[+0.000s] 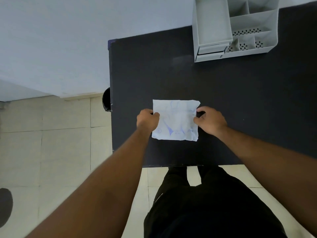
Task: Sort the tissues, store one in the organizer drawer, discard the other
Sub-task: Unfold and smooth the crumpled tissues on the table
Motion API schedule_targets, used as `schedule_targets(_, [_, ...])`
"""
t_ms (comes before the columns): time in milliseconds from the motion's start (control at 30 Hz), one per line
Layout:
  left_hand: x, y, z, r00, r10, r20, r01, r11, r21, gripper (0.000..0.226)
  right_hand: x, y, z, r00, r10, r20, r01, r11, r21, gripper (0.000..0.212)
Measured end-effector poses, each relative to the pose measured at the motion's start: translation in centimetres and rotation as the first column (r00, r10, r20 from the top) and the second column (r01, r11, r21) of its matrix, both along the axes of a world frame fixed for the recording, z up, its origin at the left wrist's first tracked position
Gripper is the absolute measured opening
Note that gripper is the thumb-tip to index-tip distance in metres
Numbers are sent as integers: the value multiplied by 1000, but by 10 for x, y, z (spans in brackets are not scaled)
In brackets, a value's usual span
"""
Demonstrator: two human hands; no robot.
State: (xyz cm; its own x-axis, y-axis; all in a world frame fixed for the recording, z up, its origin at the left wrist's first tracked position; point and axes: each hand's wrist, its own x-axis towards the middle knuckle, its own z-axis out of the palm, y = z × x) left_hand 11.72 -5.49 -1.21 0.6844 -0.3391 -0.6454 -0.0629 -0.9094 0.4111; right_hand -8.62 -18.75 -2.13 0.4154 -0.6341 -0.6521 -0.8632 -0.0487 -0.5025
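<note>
Head view: a grey organizer (233,26) stands at the far right of the dark desk (240,100); a black bin (106,99) sits beside the desk's left edge. Nothing lies between. The tissue (175,120), ink-marked, roughly square, lies flat mid-desk, edges parallel to the desk's. Left hand (148,119) and right hand (210,120) each hold a pinching grip on its side edges.

A tissue (175,120) is laid flat on the bench (240,103), near its front edge and left of centre. It is flanked by the hands: the left hand (147,119) is set on its left edge, the right hand (210,120) on its right edge. An organizer (235,28) is placed at the far right, well apart. A bin (106,99) is seen on the floor beside the bench's left edge.
</note>
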Motion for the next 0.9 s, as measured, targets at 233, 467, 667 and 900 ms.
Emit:
schedule_targets(233, [-7,-4,-5,979,170,-116,-172,985,-9,13,-7,8,-11,964,-264,8,263,960,92,9])
schedule_targets(467, [13,-17,25,983,61,-174,-93,979,-183,21,-9,3,-3,893,-446,68,433,889,147,17])
schedule_targets(667, [33,-33,49,966,-146,-211,117,983,-144,29,-6,3,7,881,-470,52,441,857,264,19])
schedule_targets(900, [27,-47,79,975,-196,-108,173,966,-194,31,-8,5,14,800,-590,110,539,787,298,37])
